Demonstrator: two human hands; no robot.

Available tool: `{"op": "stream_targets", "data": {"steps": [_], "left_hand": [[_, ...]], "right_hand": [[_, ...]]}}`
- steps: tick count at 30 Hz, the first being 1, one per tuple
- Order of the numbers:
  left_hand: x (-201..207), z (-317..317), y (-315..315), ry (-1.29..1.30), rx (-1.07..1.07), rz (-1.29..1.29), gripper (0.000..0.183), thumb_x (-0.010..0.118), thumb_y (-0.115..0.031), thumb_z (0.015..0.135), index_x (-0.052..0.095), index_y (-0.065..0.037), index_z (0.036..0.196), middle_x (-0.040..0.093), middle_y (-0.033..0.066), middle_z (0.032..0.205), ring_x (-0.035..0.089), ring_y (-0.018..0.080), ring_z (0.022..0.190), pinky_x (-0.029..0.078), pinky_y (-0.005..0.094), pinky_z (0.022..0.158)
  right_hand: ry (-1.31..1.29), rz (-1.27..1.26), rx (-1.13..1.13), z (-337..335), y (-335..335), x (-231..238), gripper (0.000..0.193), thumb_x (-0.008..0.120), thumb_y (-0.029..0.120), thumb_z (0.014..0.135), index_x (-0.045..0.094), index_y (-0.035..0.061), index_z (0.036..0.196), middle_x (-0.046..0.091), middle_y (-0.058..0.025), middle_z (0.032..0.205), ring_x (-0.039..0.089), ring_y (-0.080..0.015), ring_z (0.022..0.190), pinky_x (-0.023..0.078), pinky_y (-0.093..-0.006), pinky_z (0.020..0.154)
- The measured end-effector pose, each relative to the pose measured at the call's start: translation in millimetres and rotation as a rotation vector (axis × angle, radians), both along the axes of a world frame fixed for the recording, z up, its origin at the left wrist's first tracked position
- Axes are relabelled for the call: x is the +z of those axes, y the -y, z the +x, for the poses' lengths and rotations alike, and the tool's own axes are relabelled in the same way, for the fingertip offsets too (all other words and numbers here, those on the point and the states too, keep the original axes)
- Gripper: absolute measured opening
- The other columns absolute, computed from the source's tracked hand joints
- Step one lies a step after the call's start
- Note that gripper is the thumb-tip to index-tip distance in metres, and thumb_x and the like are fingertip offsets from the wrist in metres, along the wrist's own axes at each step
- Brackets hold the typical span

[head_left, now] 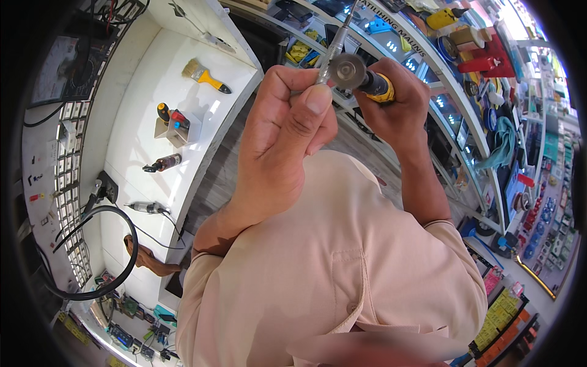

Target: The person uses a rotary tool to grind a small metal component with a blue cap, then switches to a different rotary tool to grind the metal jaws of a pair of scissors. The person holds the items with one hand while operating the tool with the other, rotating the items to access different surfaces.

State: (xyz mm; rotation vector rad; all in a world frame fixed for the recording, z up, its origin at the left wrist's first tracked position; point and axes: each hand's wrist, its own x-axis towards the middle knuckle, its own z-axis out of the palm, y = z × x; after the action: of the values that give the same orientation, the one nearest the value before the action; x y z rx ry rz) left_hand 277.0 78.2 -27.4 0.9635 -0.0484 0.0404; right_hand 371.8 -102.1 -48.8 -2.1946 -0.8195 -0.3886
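The left hand (281, 134) pinches a slim silver precision screwdriver (332, 54) between thumb and bent fingers, its shaft pointing up and away. The right hand (397, 101) is wrapped around a black-and-yellow rotary tool (380, 88), whose round metal disc (348, 70) sits just beside the screwdriver; whether they touch, I cannot tell. Both are raised in front of the chest.

The left thumb looks close to the disc's rim, so a grip farther down the handle would be safer. Bracing the wrists together, or resting them on the bench, should steady the contact; light pressure and eye protection seem wise.

The white bench (136, 178) on the left carries a yellow-handled paintbrush (206, 76), a small holder (185, 129) of tools, a dark bottle (167, 161) and a corded pen-shaped tool (147, 207). A thick black cable (136, 241) loops near its edge. Ahead and to the right stands a glass display case (449, 110); wood-patterned floor (221, 160) shows between.
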Motion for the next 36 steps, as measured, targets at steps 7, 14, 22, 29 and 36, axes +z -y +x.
{"op": "stream_targets", "data": {"steps": [7, 14, 22, 29, 36], "left_hand": [[5.1, -1.7, 6.9, -0.051, 0.076, 0.055, 0.025, 0.050, -0.025, 0.109, 0.050, -0.004, 0.124, 0.041, -0.0023, 0.071, 0.032, 0.0057, 0.065, 0.026, 0.0226, 0.061], [4.5, -1.0, 6.6, -0.047, 0.078, 0.067, 0.026, 0.051, -0.024, 0.109, 0.050, -0.003, 0.125, 0.042, -0.0025, 0.072, 0.033, 0.0052, 0.066, 0.027, 0.0221, 0.062], [5.7, -0.3, 6.9, -0.037, 0.060, 0.067, 0.027, 0.051, -0.025, 0.109, 0.051, -0.003, 0.125, 0.042, -0.0030, 0.072, 0.033, 0.0047, 0.066, 0.027, 0.0218, 0.062], [7.5, -1.3, 7.5, -0.066, 0.062, 0.050, 0.028, 0.052, -0.024, 0.109, 0.050, -0.002, 0.126, 0.042, -0.0030, 0.072, 0.033, 0.0046, 0.065, 0.027, 0.0219, 0.062], [7.3, -1.6, 7.2, -0.067, 0.059, 0.037, 0.028, 0.053, -0.024, 0.109, 0.050, -0.003, 0.127, 0.043, -0.0029, 0.073, 0.033, 0.0045, 0.066, 0.027, 0.0217, 0.062]], "right_hand": [[-0.005, -0.012, -0.022, -0.9, 0.3, 2.2, 0.021, 0.080, 0.007, 0.070, 0.067, 0.0063, 0.087, 0.065, -0.0106, 0.073, 0.064, -0.0297, 0.064, 0.051, -0.0367, 0.061], [0.044, -0.025, -0.022, 0.1, 1.8, 3.0, 0.019, 0.081, 0.007, 0.074, 0.066, 0.0063, 0.086, 0.064, -0.0106, 0.072, 0.063, -0.0285, 0.062, 0.050, -0.0361, 0.059], [0.054, -0.032, -0.042, -1.6, 2.0, 4.6, 0.018, 0.082, 0.008, 0.075, 0.066, 0.0066, 0.085, 0.064, -0.0102, 0.072, 0.063, -0.0287, 0.062, 0.050, -0.0361, 0.059], [0.038, -0.013, -0.040, -2.5, 1.1, 4.8, 0.018, 0.082, 0.008, 0.076, 0.066, 0.0059, 0.085, 0.063, -0.0109, 0.071, 0.062, -0.0281, 0.061, 0.050, -0.0363, 0.059], [0.042, -0.015, -0.041, -3.2, 0.0, 5.7, 0.018, 0.082, 0.009, 0.076, 0.066, 0.0057, 0.084, 0.063, -0.0114, 0.070, 0.061, -0.0283, 0.060, 0.049, -0.0360, 0.059]]}}
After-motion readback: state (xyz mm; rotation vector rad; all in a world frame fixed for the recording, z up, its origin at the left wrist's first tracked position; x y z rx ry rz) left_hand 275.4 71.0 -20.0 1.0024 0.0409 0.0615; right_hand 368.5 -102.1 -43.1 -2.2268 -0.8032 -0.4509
